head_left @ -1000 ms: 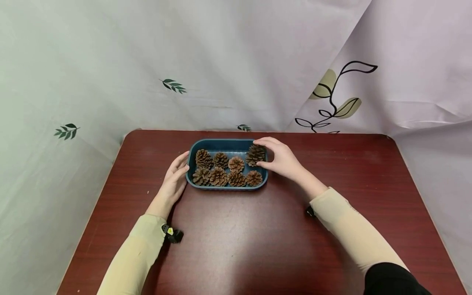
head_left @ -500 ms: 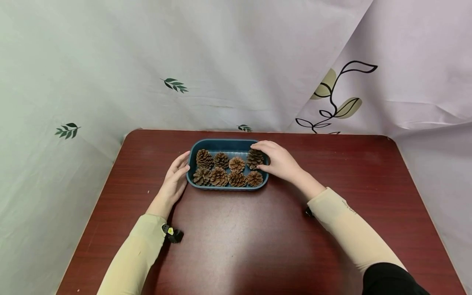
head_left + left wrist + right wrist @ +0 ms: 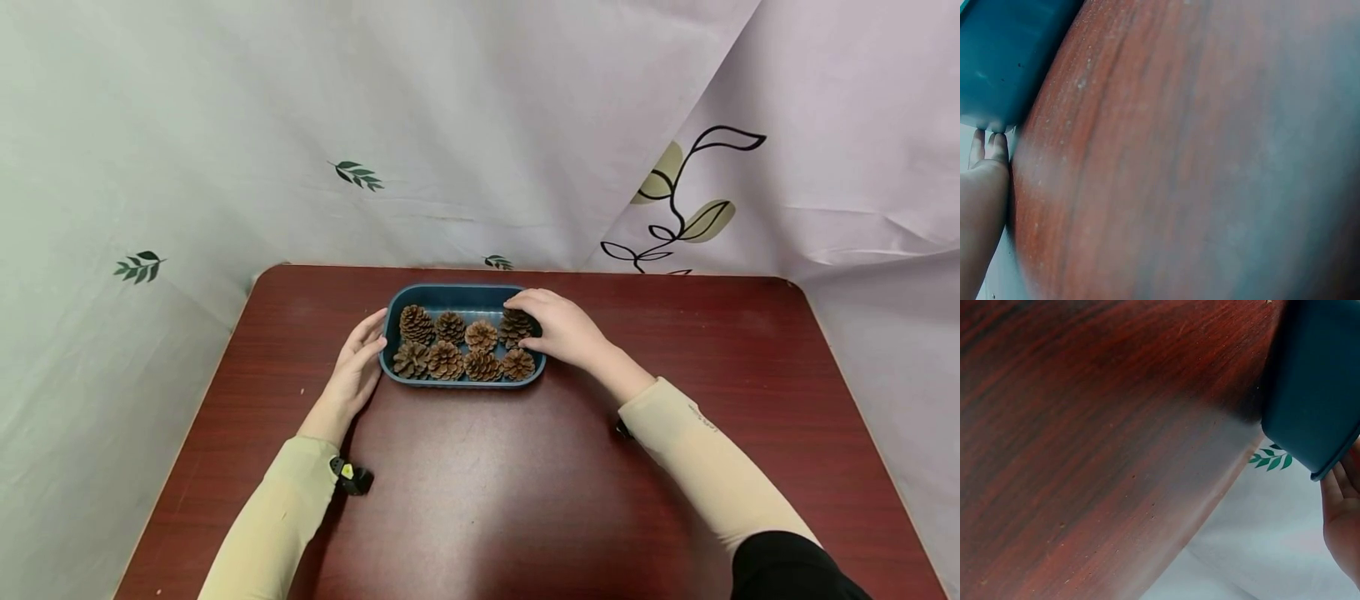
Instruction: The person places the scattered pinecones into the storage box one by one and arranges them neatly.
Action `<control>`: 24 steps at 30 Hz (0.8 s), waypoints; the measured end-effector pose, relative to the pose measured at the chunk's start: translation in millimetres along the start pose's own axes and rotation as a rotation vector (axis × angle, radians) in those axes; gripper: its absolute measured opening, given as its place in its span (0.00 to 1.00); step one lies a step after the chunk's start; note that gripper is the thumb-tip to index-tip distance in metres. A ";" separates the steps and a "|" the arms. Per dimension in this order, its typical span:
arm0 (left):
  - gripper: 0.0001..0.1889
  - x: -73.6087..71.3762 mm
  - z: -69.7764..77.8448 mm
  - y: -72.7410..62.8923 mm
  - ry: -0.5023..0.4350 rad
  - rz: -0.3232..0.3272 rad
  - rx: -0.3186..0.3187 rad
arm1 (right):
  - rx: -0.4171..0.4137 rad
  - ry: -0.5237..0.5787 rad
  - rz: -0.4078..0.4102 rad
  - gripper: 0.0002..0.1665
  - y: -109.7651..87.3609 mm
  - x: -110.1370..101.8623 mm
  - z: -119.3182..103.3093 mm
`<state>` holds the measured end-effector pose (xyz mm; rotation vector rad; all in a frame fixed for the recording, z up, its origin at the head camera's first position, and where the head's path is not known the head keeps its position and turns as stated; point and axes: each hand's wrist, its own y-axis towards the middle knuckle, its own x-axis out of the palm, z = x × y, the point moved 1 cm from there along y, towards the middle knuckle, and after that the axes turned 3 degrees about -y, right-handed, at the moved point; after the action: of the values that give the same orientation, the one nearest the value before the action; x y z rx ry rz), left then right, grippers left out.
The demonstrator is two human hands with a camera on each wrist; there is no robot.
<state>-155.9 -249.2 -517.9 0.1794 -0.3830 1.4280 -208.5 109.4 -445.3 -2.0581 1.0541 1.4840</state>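
A dark teal rectangular tub [image 3: 461, 384] sits near the far side of the table, with several brown pine cones in two rows inside. My right hand [image 3: 562, 327] reaches over the tub's right end. Its thumb and fingers hold a darker pine cone [image 3: 513, 329] at the back right corner, partly hidden by the hand. Against the tub's left end, my left hand [image 3: 357, 367] rests with fairly straight fingers. In the left wrist view those fingertips touch the tub's wall [image 3: 1013, 59]. The right wrist view shows the tub's outside [image 3: 1319, 381], which hides the held cone.
The reddish-brown wooden table [image 3: 465, 467] spreads around the tub. Behind it hangs a pale cloth [image 3: 450, 125] with leaf prints, close to the table's far edge. A small black device [image 3: 352, 477] is strapped at the left wrist.
My right hand has moved slightly left and down, bringing the held pine cone lower into the back right corner of the tub. The left hand stays in place.
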 end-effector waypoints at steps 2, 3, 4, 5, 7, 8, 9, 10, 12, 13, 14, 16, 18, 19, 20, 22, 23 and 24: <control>0.30 0.2 0.1 -0.3 0.004 0.003 -0.002 | 0.000 -0.001 -0.009 0.38 0.4 0.3 0.1; 0.30 0.4 0.1 -0.4 0.006 0.003 -0.003 | -0.001 -0.002 -0.013 0.38 0.4 0.3 0.1; 0.30 0.5 0.2 -0.5 0.007 0.004 -0.005 | -0.002 -0.003 -0.016 0.38 0.3 0.0 0.0; 0.30 0.5 0.2 -0.5 0.010 0.005 -0.007 | -0.004 -0.004 -0.020 0.38 0.4 -0.1 0.0; 0.30 0.6 0.4 -0.7 0.008 0.007 -0.008 | -0.009 -0.006 -0.027 0.38 0.7 -0.8 -0.2; 0.30 0.5 0.4 -0.5 0.007 0.006 -0.009 | -0.012 -0.008 -0.030 0.38 0.9 -1.2 -0.2; 0.30 0.4 0.5 -0.4 0.007 0.006 -0.010 | -0.014 -0.010 -0.035 0.38 1.0 -1.7 -0.2; 0.30 0.2 0.4 -0.6 0.008 0.007 -0.011 | -0.016 -0.011 -0.039 0.38 1.1 -2.1 -0.3; 0.31 0.1 0.4 -1.0 0.010 0.009 -0.013 | -0.021 -0.015 -0.047 0.38 1.2 -2.8 -0.3; 0.31 0.1 0.4 -1.2 0.011 0.010 -0.014 | -0.023 -0.016 -0.051 0.38 1.2 -3.3 -0.4; 0.31 0.2 0.5 -1.4 0.010 0.011 -0.015 | -0.026 -0.018 -0.053 0.37 1.0 -3.9 -0.4; 0.31 0.8 1.0 -1.9 0.008 0.013 -0.015 | -0.031 -0.020 -0.057 0.37 0.8 -5.0 -0.4; 0.31 1.4 1.5 -2.2 0.006 0.013 -0.014 | -0.039 -0.027 -0.057 0.36 0.3 -5.8 -0.1; 0.31 1.7 1.6 -2.2 0.006 0.012 -0.013 | -0.043 -0.029 -0.056 0.35 0.1 -6.2 0.0; 0.31 1.9 1.7 -2.1 0.006 0.011 -0.012 | -0.048 -0.031 -0.055 0.34 -0.3 -6.5 0.3; 0.31 2.4 1.8 -2.1 0.009 0.010 -0.010 | -0.056 -0.033 -0.051 0.33 -0.9 -6.8 0.8; 0.31 2.4 1.7 -2.1 0.011 0.010 -0.010 | -0.059 -0.035 -0.048 0.32 -1.3 -6.7 1.0; 0.31 2.4 1.6 -2.0 0.011 0.010 -0.009 | -0.061 -0.035 -0.046 0.31 -1.7 -6.7 1.2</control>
<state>-153.9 -247.8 -515.4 0.1618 -0.3817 1.4361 -209.0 113.6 -439.7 -2.0758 0.9526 1.5415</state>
